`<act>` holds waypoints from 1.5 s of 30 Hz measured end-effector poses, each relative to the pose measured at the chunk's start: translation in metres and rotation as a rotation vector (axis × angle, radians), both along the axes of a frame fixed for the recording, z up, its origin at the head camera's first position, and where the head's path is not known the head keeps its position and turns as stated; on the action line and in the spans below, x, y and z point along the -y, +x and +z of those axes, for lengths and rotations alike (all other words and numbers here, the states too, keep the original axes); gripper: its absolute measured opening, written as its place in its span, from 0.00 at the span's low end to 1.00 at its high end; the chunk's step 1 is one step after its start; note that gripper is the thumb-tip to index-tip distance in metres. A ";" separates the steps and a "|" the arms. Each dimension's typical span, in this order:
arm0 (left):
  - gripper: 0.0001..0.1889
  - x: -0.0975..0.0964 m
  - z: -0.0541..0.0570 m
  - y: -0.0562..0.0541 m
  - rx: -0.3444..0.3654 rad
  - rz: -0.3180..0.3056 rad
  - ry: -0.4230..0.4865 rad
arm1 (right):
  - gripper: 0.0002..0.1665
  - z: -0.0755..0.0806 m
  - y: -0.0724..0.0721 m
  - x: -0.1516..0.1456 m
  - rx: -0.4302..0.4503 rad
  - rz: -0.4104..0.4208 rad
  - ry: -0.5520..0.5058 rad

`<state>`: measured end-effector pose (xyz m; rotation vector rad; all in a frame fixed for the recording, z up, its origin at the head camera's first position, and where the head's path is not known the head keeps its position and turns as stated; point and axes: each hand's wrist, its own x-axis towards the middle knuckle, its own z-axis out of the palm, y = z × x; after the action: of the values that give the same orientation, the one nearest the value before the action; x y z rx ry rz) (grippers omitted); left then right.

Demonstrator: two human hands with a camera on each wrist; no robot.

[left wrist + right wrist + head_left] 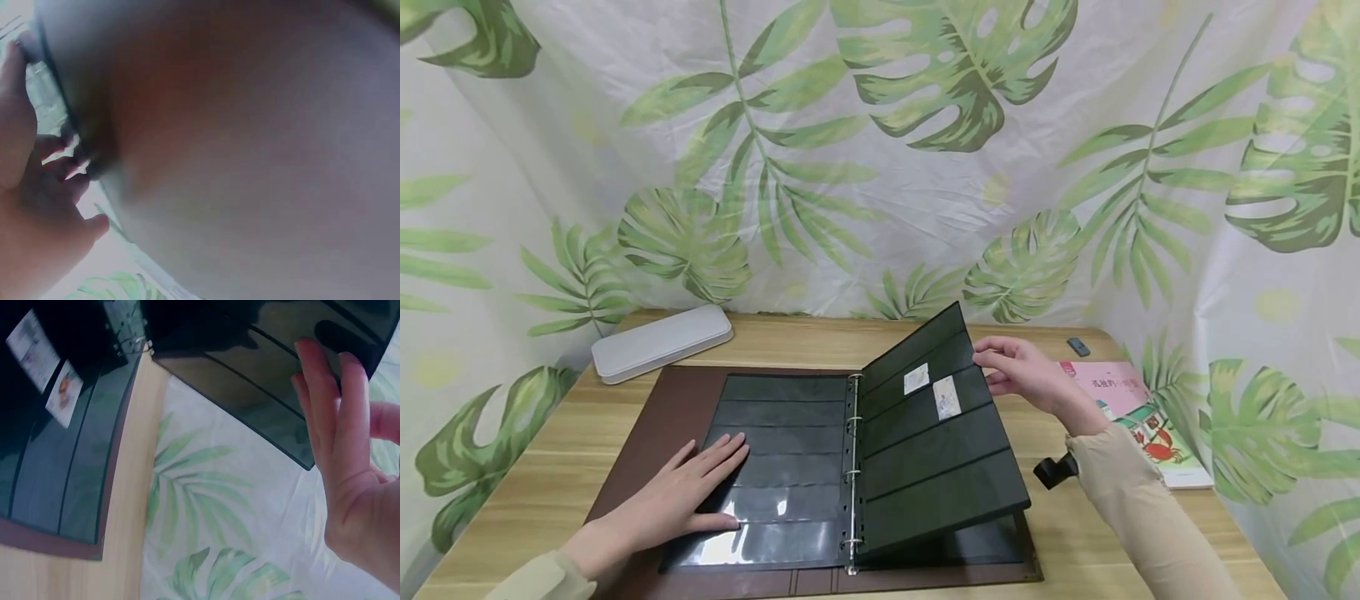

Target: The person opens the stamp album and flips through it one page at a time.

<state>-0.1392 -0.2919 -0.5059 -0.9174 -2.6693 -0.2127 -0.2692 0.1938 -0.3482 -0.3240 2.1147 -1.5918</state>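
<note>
A brown ring-bound stamp album (640,454) lies spread on the table, its black pocket pages joined by metal rings (852,475). My left hand (681,492) rests flat on the left page (797,467), fingers spread. With my right hand (1018,371) I pinch the outer edge of a raised black page (925,483), which stands tilted over the right cover. Two stamps sit in that page's pockets, a pale one (916,379) and a taller one (947,398). In the right wrist view, fingers (350,419) lie against a raised page; two stamps show on another page.
A light grey case (662,342) lies at the back left. On the right is a pink-and-green picture book (1150,417), with a small dark object (1078,346) behind it. A black strap (1055,471) hangs at my right wrist. Leaf-patterned cloth (925,208) surrounds the table.
</note>
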 end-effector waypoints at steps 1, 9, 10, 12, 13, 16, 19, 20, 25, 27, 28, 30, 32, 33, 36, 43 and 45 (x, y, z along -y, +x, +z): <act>0.47 0.000 0.002 -0.001 0.004 -0.007 0.000 | 0.16 0.001 0.000 0.002 0.001 0.013 -0.010; 0.45 -0.020 0.037 -0.001 0.163 0.016 0.040 | 0.08 0.006 0.005 0.021 -0.030 0.031 -0.075; 0.44 -0.026 0.043 -0.001 0.205 0.021 0.060 | 0.09 0.006 0.006 0.023 -0.044 0.026 -0.079; 0.43 -0.036 0.057 -0.002 0.278 0.020 0.108 | 0.11 0.005 0.010 0.028 -0.061 0.012 -0.094; 0.43 -0.042 0.063 -0.002 0.316 0.015 0.134 | 0.12 0.004 0.011 0.030 -0.068 0.003 -0.103; 0.43 -0.060 0.080 -0.005 0.404 -0.016 0.194 | 0.14 0.001 0.016 0.037 -0.083 -0.013 -0.142; 0.43 -0.078 0.094 -0.009 0.481 -0.053 0.253 | 0.15 -0.001 0.021 0.043 -0.091 -0.027 -0.182; 0.43 -0.085 0.098 -0.011 0.493 -0.071 0.277 | 0.16 -0.001 0.022 0.045 -0.096 -0.033 -0.189; 0.42 -0.119 0.124 -0.025 0.547 -0.136 0.377 | 0.18 0.000 0.024 0.053 -0.122 -0.073 -0.190; 0.42 -0.132 0.134 -0.030 0.554 -0.157 0.402 | 0.19 0.001 0.024 0.057 -0.132 -0.081 -0.185; 0.41 -0.138 0.138 -0.032 0.557 -0.166 0.412 | 0.19 0.002 0.024 0.059 -0.139 -0.083 -0.181; 0.39 -0.149 0.146 -0.037 0.557 -0.180 0.428 | 0.20 0.003 0.024 0.063 -0.153 -0.080 -0.179; 0.36 -0.158 0.152 -0.040 0.534 -0.200 0.437 | 0.21 0.004 0.025 0.067 -0.158 -0.066 -0.191; 0.35 -0.161 0.154 -0.041 0.527 -0.201 0.441 | 0.22 0.004 0.025 0.070 -0.155 -0.053 -0.207; 0.31 -0.168 0.158 -0.043 0.506 -0.200 0.468 | 0.23 0.003 0.029 0.079 -0.163 -0.019 -0.242; 0.34 -0.167 0.164 -0.043 0.607 -0.087 0.622 | 0.28 -0.016 0.039 0.098 -0.356 0.151 -0.280; 0.34 -0.164 0.167 -0.042 0.668 -0.047 0.683 | 0.32 -0.021 0.043 0.104 -0.408 0.191 -0.295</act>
<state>-0.1816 -0.1279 -0.3390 -0.7528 -2.7587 -1.5617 -0.2263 0.0899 -0.3696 -0.9927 2.0433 -1.8396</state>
